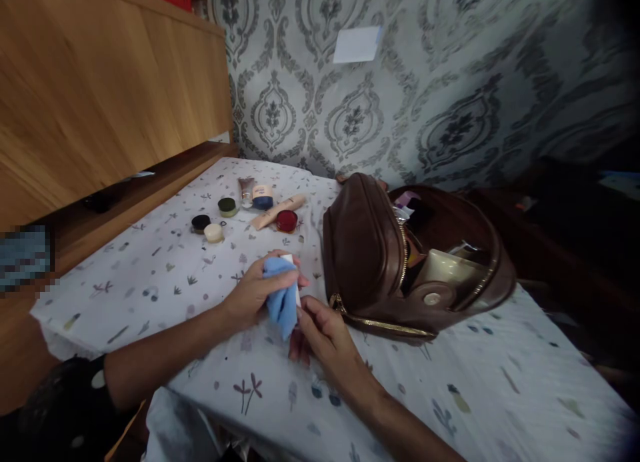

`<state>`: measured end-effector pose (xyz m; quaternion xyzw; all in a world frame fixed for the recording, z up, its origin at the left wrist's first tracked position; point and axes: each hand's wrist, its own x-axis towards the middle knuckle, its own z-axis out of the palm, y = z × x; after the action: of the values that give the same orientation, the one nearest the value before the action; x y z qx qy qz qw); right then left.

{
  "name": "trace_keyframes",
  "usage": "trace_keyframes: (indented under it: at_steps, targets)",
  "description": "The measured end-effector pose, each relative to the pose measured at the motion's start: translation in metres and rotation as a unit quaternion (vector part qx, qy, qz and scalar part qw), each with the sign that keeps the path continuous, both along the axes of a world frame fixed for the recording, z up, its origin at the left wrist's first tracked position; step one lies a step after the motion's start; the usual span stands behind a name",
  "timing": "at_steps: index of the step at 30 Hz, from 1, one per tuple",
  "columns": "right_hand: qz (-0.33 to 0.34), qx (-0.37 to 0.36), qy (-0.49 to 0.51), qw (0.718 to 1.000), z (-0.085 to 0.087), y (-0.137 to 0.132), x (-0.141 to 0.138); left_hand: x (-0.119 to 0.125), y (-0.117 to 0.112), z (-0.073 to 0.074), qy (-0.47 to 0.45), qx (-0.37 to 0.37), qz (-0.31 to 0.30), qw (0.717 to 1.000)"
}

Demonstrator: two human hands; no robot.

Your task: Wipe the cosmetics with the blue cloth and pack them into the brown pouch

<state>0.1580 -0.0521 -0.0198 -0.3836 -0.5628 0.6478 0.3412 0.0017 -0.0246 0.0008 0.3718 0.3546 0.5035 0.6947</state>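
My left hand [255, 290] is closed around a light blue cloth [281, 295], which is wrapped over a small white object [293, 275] whose top end pokes out. My right hand [320, 335] pinches the lower end of that white object from below. Both hands hover over the patterned white sheet [165, 275], just left of an open brown leather bag [380, 262]. What the white object is I cannot make out.
Small jars [214, 233], a dark red round tin [287, 220], a beige tube [277, 212] and a squat bottle [263, 197] lie at the back of the sheet. The bag holds a cream-coloured item [443, 269]. A wooden headboard [100, 89] stands at left, a patterned wall behind.
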Motion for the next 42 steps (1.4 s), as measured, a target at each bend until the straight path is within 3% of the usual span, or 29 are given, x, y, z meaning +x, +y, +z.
trace_keyframes:
  at_steps: [3,9,11,14,17,22,25,29,36,39,42]
  targets:
    - [-0.003,0.007,-0.008,1.000,0.000,-0.003,-0.002,-0.003,0.005,0.001,-0.018,0.011,0.034,0.999]
    - [-0.045,0.036,-0.006,0.998,-0.002,-0.002,-0.002,0.000,-0.001,-0.004,-0.004,0.018,-0.148,0.989]
    - [-0.043,0.041,-0.013,0.998,-0.001,-0.002,-0.001,0.000,-0.002,-0.003,0.005,0.041,-0.147,0.988]
    - [-0.042,0.025,-0.017,0.999,0.000,-0.001,0.000,-0.006,-0.001,0.003,0.092,0.083,-0.087,0.988]
    - [-0.070,0.005,0.011,0.997,0.002,0.000,0.000,-0.017,0.001,0.011,0.265,0.175,-0.023,0.948]
    - [-0.119,0.023,0.070,0.990,0.006,-0.001,0.000,-0.024,-0.002,0.017,0.389,0.290,-0.142,0.863]
    - [-0.118,0.069,0.073,0.988,0.008,-0.003,0.000,-0.024,-0.003,0.018,0.425,0.300,-0.148,0.841]
    - [-0.142,0.091,0.093,0.981,0.011,-0.004,0.002,-0.029,-0.002,0.020,0.403,0.252,-0.100,0.874]
    - [-0.122,0.098,0.115,0.981,0.018,-0.014,0.003,-0.035,-0.001,0.020,0.257,0.092,0.072,0.959]
    - [-0.116,0.161,0.089,0.976,0.018,-0.019,0.003,-0.027,-0.001,0.022,0.170,0.055,0.118,0.977]
    - [-0.124,0.245,0.031,0.961,0.015,-0.020,0.004,-0.016,-0.003,0.022,0.122,0.013,0.120,0.985]
